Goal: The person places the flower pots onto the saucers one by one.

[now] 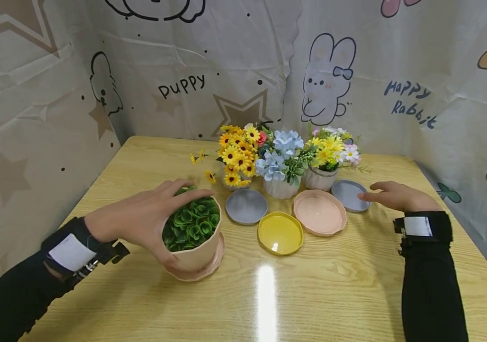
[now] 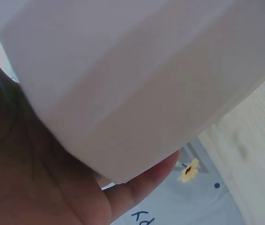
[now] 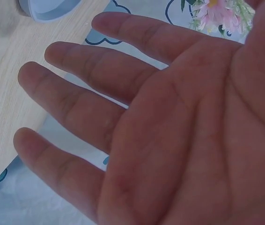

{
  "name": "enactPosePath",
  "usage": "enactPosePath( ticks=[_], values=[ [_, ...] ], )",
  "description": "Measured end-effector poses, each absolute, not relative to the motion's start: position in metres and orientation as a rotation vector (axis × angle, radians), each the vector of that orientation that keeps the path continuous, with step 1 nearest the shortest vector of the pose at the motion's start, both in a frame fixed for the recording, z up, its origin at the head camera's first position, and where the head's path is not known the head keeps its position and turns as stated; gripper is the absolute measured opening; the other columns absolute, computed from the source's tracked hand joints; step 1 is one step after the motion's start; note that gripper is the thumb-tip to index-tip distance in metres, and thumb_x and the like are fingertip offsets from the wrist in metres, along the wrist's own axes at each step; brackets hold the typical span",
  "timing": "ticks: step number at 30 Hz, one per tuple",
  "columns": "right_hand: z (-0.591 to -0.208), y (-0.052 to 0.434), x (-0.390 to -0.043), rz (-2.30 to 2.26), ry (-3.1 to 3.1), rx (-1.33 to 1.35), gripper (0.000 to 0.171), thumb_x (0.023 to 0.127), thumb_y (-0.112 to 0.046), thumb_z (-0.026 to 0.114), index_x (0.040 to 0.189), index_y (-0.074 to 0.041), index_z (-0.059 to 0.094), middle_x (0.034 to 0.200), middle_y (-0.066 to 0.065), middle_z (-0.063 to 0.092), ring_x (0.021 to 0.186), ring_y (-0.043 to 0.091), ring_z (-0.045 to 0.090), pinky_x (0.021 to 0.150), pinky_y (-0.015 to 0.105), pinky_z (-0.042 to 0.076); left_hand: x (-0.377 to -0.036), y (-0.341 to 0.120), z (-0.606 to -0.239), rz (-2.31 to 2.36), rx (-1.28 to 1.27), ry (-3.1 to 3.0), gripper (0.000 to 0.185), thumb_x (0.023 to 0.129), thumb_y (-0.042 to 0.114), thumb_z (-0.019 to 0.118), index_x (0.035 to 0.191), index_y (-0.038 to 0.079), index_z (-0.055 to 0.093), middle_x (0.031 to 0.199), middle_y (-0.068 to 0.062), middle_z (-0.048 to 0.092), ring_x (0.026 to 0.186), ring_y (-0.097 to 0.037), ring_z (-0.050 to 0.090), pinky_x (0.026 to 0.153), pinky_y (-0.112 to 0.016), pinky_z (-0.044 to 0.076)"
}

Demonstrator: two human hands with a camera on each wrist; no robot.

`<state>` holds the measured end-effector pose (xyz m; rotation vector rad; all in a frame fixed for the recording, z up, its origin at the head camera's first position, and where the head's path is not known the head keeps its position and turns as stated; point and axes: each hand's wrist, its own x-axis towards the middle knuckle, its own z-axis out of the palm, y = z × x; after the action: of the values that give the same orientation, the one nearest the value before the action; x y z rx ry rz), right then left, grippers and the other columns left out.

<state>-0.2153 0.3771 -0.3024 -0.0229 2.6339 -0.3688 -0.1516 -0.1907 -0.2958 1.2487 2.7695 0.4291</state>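
Note:
My left hand grips a cream flowerpot by its rim, thumb on the near side and fingers across the far side. Round green leaves fill the pot. Beneath it shows a pink scalloped saucer. In the left wrist view the pale pot wall fills most of the picture, with a fingertip at its lower edge. On the right, my right hand reaches over the table, its fingertips overlapping the edge of a grey-blue saucer. The right wrist view shows its palm bare and its fingers spread.
Three white pots of flowers stand along the back: yellow daisies, blue blossoms and mixed yellow-pink flowers. In front lie a grey saucer, a yellow saucer and a pink plate. A printed cloth hangs behind the wooden table.

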Motion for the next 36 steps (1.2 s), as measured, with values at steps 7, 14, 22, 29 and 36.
enactPosePath(
  ticks=[7,14,22,29,36],
  values=[
    [-0.301,0.376,-0.215,-0.363,2.646,-0.035,0.098,0.106,-0.065,0.047,0.158,0.017,0.03,0.16,0.047,0.024,0.146,0.066,0.026,0.114,0.077,0.033,-0.153,-0.2,-0.291,0.414,1.217,2.758,0.136,0.056,0.073,0.093,0.169,0.037,0.027,0.158,-0.017,0.037,0.136,-0.041,0.049,0.093,-0.062,0.056],
    [-0.297,0.377,-0.215,-0.341,2.685,-0.067,0.094,0.108,-0.061,0.048,0.156,0.018,0.033,0.158,0.047,0.028,0.145,0.066,0.028,0.113,0.077,0.034,-0.155,-0.21,-0.286,0.44,1.204,2.726,0.141,0.053,0.069,0.096,0.17,0.035,0.025,0.157,-0.015,0.036,0.133,-0.04,0.051,0.093,-0.058,0.056],
    [-0.295,0.38,-0.215,-0.352,2.665,-0.032,0.097,0.107,-0.064,0.048,0.157,0.018,0.031,0.159,0.047,0.026,0.145,0.066,0.028,0.113,0.078,0.034,-0.163,-0.226,-0.286,0.456,1.185,2.716,0.144,0.05,0.064,0.098,0.17,0.033,0.023,0.157,-0.013,0.036,0.132,-0.038,0.051,0.091,-0.057,0.055],
    [-0.296,0.382,-0.215,-0.397,2.642,-0.01,0.1,0.105,-0.066,0.048,0.159,0.017,0.029,0.161,0.046,0.023,0.146,0.066,0.025,0.115,0.077,0.032,-0.166,-0.224,-0.281,0.44,1.237,2.697,0.148,0.051,0.07,0.097,0.171,0.032,0.019,0.158,-0.019,0.035,0.132,-0.043,0.052,0.096,-0.066,0.052],
    [-0.298,0.382,-0.212,-0.393,2.657,0.0,0.099,0.105,-0.066,0.049,0.159,0.015,0.031,0.161,0.046,0.023,0.147,0.066,0.024,0.115,0.078,0.031,-0.158,-0.2,-0.259,0.315,1.26,2.772,0.145,0.057,0.086,0.087,0.172,0.033,0.017,0.175,-0.019,0.019,0.156,-0.047,0.03,0.112,-0.086,0.02]
  ],
)
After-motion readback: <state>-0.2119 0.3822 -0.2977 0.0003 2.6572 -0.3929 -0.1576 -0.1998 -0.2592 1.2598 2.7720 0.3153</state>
